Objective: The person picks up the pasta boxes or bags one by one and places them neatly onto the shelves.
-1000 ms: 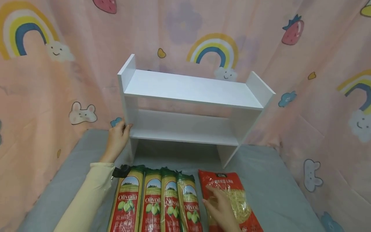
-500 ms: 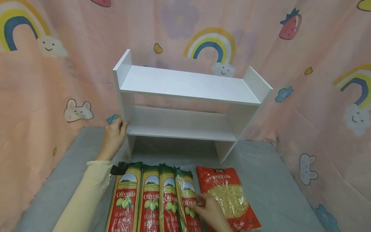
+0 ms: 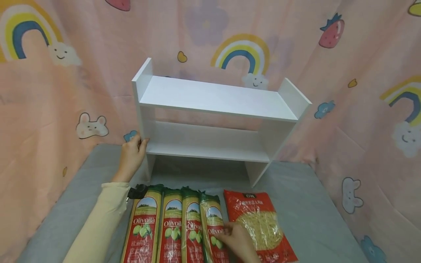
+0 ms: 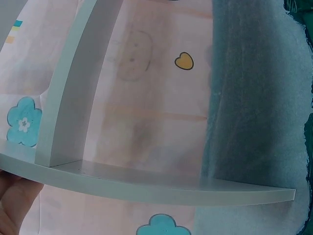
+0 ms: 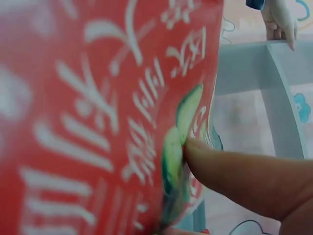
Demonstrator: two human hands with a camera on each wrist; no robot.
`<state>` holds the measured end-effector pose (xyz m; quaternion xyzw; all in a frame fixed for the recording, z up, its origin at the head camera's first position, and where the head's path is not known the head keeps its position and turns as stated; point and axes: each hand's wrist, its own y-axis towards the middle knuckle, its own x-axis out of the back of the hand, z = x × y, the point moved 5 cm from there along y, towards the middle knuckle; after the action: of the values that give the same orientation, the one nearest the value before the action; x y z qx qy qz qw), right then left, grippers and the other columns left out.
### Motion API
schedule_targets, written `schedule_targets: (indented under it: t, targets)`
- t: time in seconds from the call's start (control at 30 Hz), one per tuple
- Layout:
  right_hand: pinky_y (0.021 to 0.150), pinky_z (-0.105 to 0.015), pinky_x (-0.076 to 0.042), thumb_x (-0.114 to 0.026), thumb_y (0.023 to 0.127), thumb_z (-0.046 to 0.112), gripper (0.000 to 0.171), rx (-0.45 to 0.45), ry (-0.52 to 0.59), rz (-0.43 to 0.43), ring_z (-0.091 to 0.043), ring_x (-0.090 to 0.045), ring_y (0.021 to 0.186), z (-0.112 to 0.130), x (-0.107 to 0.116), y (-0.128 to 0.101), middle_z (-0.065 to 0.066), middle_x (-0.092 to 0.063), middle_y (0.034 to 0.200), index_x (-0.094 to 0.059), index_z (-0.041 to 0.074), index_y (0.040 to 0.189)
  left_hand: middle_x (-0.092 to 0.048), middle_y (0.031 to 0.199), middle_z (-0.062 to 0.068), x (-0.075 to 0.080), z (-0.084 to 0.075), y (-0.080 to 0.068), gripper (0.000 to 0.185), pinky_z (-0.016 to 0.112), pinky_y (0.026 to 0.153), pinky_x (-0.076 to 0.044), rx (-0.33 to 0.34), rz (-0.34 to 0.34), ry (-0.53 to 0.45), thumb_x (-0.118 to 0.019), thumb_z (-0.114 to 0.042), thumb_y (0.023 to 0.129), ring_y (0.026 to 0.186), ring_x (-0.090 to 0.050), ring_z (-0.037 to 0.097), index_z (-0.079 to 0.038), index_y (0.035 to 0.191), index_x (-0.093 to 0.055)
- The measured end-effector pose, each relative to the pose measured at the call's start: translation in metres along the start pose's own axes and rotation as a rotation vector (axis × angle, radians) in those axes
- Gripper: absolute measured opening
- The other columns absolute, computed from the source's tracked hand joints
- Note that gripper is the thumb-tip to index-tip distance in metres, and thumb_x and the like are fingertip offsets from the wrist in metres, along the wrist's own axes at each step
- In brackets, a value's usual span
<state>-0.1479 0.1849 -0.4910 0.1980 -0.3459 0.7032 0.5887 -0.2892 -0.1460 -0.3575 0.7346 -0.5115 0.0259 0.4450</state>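
My left hand [image 3: 131, 157] grips the left side panel of a white two-tier shelf [image 3: 210, 140]; its thumb lies against the front edge, and the other fingers are mostly hidden behind. In the left wrist view, part of that hand [image 4: 18, 200] touches the panel's edge. Several red and gold Olivoilà pasta packs [image 3: 142, 228] lie side by side before the shelf. My right hand [image 3: 239, 241] pinches the rightmost pasta pack [image 3: 213, 219] at its right edge. Close up in the right wrist view, the thumb [image 5: 234, 174] presses on the pack's olive print [image 5: 178, 142].
A red bag of pale pasta [image 3: 261, 226] lies right of the packs, partly behind my right hand. Grey cloth [image 3: 315, 219] covers the table. A pink patterned curtain [image 3: 197, 33] hangs behind and on both sides.
My right hand has moved left from over the red bag to the rightmost Olivoilà pack and taken hold of its edge. The left hand stays on the shelf; the view shifts slightly.
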Motion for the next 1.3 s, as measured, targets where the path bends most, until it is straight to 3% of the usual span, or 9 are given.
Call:
schedule_targets:
  t: [0.2, 0.47, 0.7, 1.0, 1.13, 1.17, 1.23, 1.3]
  targets:
    - [0.046, -0.028, -0.034, -0.073, 0.079, 0.040, 0.036, 0.005, -0.078, 0.020, -0.011, -0.041, 0.048, 0.003, -0.001, 0.000, 0.002, -0.051, 0.056, -0.061, 0.006, 0.071, -0.036, 0.053, 0.004, 0.000, -0.001, 0.000, 0.025, 0.027, 0.044, -0.026, -0.011, -0.021, -0.003, -0.057, -0.005, 0.094, 0.044, -0.030, 0.012, -0.002, 0.072, -0.045]
    - [0.053, -0.032, -0.038, -0.073, 0.080, 0.039, 0.043, -0.088, -0.019, 0.069, -0.016, -0.047, 0.061, 0.000, -0.004, -0.001, -0.003, -0.053, 0.070, -0.058, 0.000, 0.092, -0.033, 0.051, 0.003, 0.000, 0.000, 0.000, 0.032, 0.026, 0.041, -0.025, -0.035, -0.041, 0.001, -0.057, -0.004, 0.093, 0.041, -0.028, 0.010, -0.004, 0.067, -0.039]
    - [0.061, -0.033, -0.042, -0.070, 0.085, 0.022, 0.055, -0.118, 0.328, 0.142, -0.016, -0.048, 0.070, -0.006, -0.008, -0.003, -0.009, -0.054, 0.084, -0.047, -0.016, 0.117, -0.034, 0.050, 0.003, 0.001, -0.002, -0.001, 0.032, 0.027, 0.041, -0.025, -0.059, -0.051, 0.010, -0.057, -0.002, 0.093, 0.041, -0.028, 0.011, -0.003, 0.067, -0.039]
    - [0.072, -0.040, -0.049, -0.073, 0.081, 0.011, 0.059, -0.200, 0.470, 0.047, -0.030, -0.053, 0.088, -0.018, -0.010, -0.004, -0.024, -0.051, 0.103, -0.041, -0.020, 0.120, -0.035, 0.052, 0.003, -0.002, -0.006, -0.002, 0.028, 0.026, 0.041, -0.025, -0.063, -0.035, 0.000, -0.056, -0.003, 0.094, 0.041, -0.025, 0.006, -0.003, 0.070, -0.042]
    - [0.080, -0.045, -0.050, -0.073, 0.082, 0.011, 0.065, -0.220, 0.495, 0.077, -0.038, -0.059, 0.096, -0.021, -0.011, -0.005, -0.039, -0.050, 0.115, -0.039, -0.025, 0.124, -0.036, 0.052, 0.003, -0.001, -0.006, -0.004, 0.029, 0.026, 0.041, -0.025, -0.067, -0.056, 0.011, -0.057, -0.004, 0.094, 0.042, -0.024, 0.002, -0.004, 0.068, -0.043]
    - [0.081, -0.047, -0.049, -0.073, 0.082, 0.011, 0.065, -0.220, 0.484, 0.086, -0.039, -0.059, 0.096, -0.021, -0.011, -0.006, -0.040, -0.050, 0.115, -0.040, -0.026, 0.123, -0.036, 0.052, 0.002, -0.001, -0.006, -0.005, 0.029, 0.026, 0.041, -0.025, -0.066, -0.057, 0.011, -0.057, -0.005, 0.094, 0.042, -0.024, 0.002, -0.004, 0.068, -0.043]
    - [0.071, -0.041, -0.052, -0.073, 0.082, 0.012, 0.058, -0.199, 0.491, 0.109, -0.029, -0.063, 0.078, -0.020, -0.012, -0.009, -0.033, -0.059, 0.096, -0.046, -0.023, 0.120, -0.035, 0.052, 0.002, 0.000, -0.006, -0.006, 0.031, 0.026, 0.041, -0.024, -0.061, -0.057, 0.008, -0.057, -0.005, 0.094, 0.041, -0.023, 0.001, -0.004, 0.067, -0.042]
    - [0.061, -0.035, -0.049, -0.073, 0.082, 0.014, 0.047, -0.143, 0.476, 0.139, -0.020, -0.057, 0.062, -0.017, -0.013, -0.012, -0.018, -0.059, 0.077, -0.054, -0.016, 0.113, -0.034, 0.051, 0.002, 0.001, -0.007, -0.007, 0.031, 0.026, 0.041, -0.024, -0.058, -0.061, 0.006, -0.058, -0.005, 0.094, 0.041, -0.023, 0.002, -0.005, 0.067, -0.041]
